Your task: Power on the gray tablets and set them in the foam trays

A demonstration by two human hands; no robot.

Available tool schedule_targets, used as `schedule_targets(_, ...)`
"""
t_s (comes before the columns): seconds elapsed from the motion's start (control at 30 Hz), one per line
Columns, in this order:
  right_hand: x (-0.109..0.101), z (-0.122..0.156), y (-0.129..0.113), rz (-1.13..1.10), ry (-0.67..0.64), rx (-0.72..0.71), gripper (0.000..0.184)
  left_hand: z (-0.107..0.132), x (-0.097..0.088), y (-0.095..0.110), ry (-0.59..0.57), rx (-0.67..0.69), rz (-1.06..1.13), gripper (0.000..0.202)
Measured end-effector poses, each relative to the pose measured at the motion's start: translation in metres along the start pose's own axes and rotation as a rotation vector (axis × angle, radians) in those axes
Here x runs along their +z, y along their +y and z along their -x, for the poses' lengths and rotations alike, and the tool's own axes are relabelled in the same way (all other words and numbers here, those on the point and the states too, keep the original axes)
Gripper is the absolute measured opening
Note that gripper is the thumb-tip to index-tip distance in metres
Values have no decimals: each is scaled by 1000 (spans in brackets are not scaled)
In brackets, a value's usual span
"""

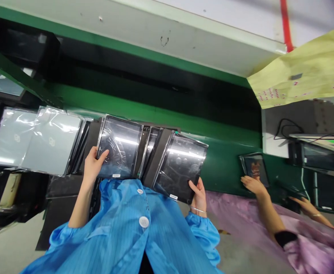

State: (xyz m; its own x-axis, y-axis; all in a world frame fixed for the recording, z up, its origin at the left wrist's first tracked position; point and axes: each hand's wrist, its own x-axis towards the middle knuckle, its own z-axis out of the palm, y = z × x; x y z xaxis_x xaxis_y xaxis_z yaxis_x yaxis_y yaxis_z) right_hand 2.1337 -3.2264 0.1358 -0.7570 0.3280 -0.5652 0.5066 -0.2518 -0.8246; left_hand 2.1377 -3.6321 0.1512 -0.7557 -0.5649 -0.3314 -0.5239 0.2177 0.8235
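A: Edges and room first?
B: Far side of the green tabletop point(224, 163) is bounded by a dark recess point(155, 78) under the white ledge point(167, 32). A green stretch is left between the right dark panel point(181, 161) and the smaller dark panel point(258, 166) held by a co-worker's hand point(254, 185). Left side is crowded by overlapped pale panels point(54, 142).
A: Panels versus fingers?
B: Right dark panel: tilted, gripped at its lower right edge by the right fingers point(194, 187). Left dark panel point(120, 148): gripped at its left edge by the left fingers point(103, 155). Both grips closed to panel thickness, thumbs pressed on the fronts; fingertips behind are hidden.
A: Containers?
B: Both held panels are enclosed in clear sleeves point(194, 141). Between them, more sleeved panels are stood among dark dividers point(159, 154); count can't be told. A white label point(116, 176) is seen low on each held panel.
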Motion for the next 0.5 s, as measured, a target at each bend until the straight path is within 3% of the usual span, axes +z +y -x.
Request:
schedule_targets(0.17, 2, 0, 2, -18, 1, -8, 48, -2, 3, 2, -30, 80, -182, 42)
schedule_targets(0.37, 7, -3, 0, -12, -13, 21, 49, 4, 24, 10, 54, 222, -391, 39)
schedule_targets(0.5, 10, -12, -4, 12, -26, 74, 57, 5, 25, 19, 107, 284, -513, 45)
